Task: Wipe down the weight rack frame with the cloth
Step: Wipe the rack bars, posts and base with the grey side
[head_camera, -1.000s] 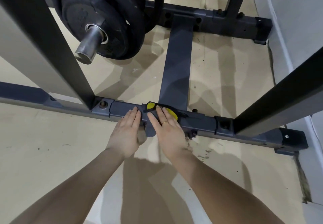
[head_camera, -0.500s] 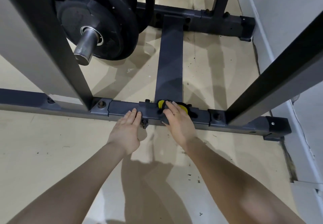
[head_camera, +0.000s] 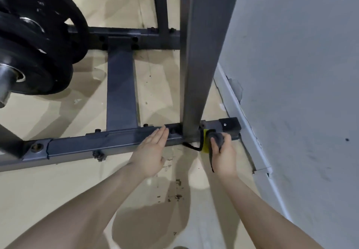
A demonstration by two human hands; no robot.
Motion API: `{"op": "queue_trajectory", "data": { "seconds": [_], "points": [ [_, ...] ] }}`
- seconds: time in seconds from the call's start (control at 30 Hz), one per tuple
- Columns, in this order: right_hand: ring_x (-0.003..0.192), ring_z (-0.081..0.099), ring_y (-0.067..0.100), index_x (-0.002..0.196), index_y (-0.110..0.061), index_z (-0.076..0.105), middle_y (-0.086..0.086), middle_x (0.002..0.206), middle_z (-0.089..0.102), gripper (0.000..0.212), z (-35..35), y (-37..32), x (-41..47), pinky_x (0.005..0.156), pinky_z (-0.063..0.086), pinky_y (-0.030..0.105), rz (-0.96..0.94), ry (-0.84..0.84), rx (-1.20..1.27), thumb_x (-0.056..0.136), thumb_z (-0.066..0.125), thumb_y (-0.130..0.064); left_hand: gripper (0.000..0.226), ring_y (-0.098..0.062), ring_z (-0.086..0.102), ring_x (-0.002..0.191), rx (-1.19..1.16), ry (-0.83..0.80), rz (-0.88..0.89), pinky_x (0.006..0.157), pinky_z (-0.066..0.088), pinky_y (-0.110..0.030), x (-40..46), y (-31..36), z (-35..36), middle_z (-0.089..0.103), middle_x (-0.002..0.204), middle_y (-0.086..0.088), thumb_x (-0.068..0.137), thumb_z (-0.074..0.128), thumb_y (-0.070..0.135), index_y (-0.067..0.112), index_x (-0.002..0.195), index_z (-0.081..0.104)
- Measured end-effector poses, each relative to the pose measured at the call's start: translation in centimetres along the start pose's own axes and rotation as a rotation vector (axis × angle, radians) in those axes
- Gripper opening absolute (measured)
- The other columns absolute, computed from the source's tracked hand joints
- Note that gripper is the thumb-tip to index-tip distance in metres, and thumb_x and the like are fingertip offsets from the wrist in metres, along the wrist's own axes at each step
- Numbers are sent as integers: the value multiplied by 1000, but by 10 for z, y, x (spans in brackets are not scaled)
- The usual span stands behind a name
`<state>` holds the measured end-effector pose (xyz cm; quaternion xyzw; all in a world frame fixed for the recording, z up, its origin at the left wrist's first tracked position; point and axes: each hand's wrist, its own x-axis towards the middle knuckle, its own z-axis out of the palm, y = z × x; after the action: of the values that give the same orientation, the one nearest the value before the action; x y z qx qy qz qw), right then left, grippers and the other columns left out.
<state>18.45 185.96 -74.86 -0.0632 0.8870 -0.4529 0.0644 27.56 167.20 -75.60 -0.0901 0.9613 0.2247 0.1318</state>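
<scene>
**While the cloth is held at the rack's right end, most of the frame is judged unwiped**

As far as can be seen, the cloth [head_camera: 215,142] is gripped in the right hand [head_camera: 222,151], fingers curled round its dark bunched part, with a yellow patch and a black cord or edging showing on the side toward the upright post [head_camera: 196,60]. It is pressed against the front base bar [head_camera: 101,144] of the weight rack frame, just right of the post's foot and close to the black end cap [head_camera: 229,125]. The left hand [head_camera: 150,151] is laid flat on the same bar, just left of the post, fingers straight and together, nothing held.

Progress is judged as partial: only the low bar near the post is being worked. No clear difference between cleaned and uncleaned metal can be told (lighting flat, paint dark grey). The post, the cross brace [head_camera: 120,85] left of it, and the rear bar [head_camera: 124,37] behind it are presumed left to do. The cloth looks soft, small, crumpled. Dark crumbs are scattered on the floor [head_camera: 171,194] in front of the post.
</scene>
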Motion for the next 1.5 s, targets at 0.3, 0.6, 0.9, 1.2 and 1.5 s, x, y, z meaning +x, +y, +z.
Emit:
{"op": "queue_trajectory", "data": {
  "seconds": [0.3,0.6,0.9,1.2,1.5],
  "points": [
    [145,12,30,149,-9,21,10,157,15,61,46,61,70,117,9,36,-477,-286,-578,93,44,-9,78,-16,2,146,127,-63,-83,114,13,-23,42,21,21,-18,157,1,93,45,20,16,151,-7],
    [135,33,39,141,-13,44,17,148,36,59,31,83,72,108,28,49,-316,-304,-713,89,42,-41,78,-18,33,135,150,-94,-186,76,40,-20,43,34,22,-23,155,6,91,41,20,19,151,-9],
    [135,34,42,140,-12,45,20,147,36,44,20,81,87,110,27,50,-256,-234,-718,98,44,-26,77,-17,49,116,133,-196,-232,73,43,-24,44,36,10,-20,155,11,92,41,11,21,151,-7],
    [144,13,30,147,-24,32,9,156,22,59,4,91,112,116,7,41,-227,-238,-658,96,20,-53,78,-17,50,117,123,-221,-245,76,47,-26,47,33,11,-20,155,13,90,43,15,23,151,-5],
    [143,21,26,145,-24,37,1,155,27,48,6,96,109,115,10,40,-314,-279,-635,100,21,-29,82,-16,59,96,102,-244,-248,66,48,-25,49,26,9,-20,155,16,87,43,6,26,151,-4]
  ]
}}
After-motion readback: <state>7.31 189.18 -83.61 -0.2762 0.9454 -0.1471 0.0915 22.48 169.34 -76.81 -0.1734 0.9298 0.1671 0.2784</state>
